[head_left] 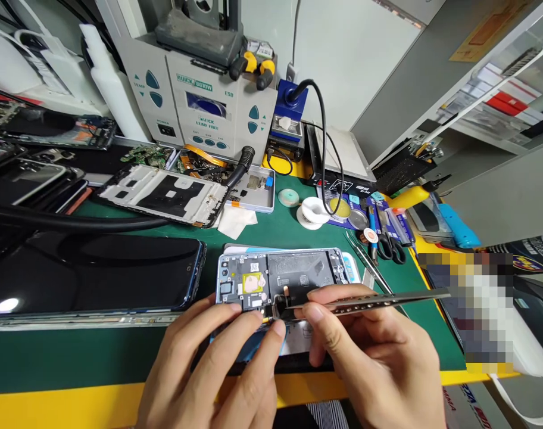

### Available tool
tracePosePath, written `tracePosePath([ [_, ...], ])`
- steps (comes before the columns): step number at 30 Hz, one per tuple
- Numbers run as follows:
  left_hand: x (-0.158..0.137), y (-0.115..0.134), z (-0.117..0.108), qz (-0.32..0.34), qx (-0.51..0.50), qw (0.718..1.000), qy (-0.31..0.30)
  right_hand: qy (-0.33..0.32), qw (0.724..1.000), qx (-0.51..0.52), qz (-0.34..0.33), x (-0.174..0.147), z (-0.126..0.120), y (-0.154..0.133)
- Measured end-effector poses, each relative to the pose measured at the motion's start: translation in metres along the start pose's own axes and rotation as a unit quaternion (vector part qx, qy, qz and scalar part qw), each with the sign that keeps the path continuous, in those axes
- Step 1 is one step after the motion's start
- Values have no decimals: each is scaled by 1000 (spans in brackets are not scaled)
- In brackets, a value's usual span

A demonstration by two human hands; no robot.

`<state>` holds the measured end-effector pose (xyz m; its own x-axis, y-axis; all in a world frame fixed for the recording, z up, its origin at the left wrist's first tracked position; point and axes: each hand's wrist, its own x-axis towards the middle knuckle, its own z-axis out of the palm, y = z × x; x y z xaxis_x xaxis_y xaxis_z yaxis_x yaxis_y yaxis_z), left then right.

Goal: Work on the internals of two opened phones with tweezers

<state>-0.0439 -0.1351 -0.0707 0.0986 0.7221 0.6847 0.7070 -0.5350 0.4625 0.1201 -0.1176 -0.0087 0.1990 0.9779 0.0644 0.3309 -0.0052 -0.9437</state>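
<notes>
An opened phone frame point(302, 271) lies in front of me with its inside facing up, showing a yellow-edged patch with pinkish paste at its left. My left hand point(222, 363) grips the near left side of this frame, fingertips along the edge and thumb close to a small black flex cable point(281, 305). Metal tweezers point(370, 302) with holes along the arms are pinched between the thumb and fingers of my right hand point(370, 357). Their tips point left and reach the cable; whether they clasp it is too small to tell. Beneath the frame are light blue and grey flat pieces, partly hidden.
A hot air station point(200, 101) stands at the back with a black hose. Left lie a dark phone screen point(93, 268) and a white-backed phone housing point(164, 193). A solder spool point(314, 213), scissors point(391, 247) and more tweezers point(372, 262) lie to the right on the green mat point(75, 357).
</notes>
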Motion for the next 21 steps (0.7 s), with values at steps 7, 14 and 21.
tracePosePath([
  [7,1,-10,-1,79,20,996,-34,-9,990,90,105,3,-6,0],
  [14,4,-6,-3,61,20,997,-37,-20,992,102,67,3,-1,-1],
  [21,5,-6,-2,57,18,998,-34,-8,997,61,54,4,2,-5],
])
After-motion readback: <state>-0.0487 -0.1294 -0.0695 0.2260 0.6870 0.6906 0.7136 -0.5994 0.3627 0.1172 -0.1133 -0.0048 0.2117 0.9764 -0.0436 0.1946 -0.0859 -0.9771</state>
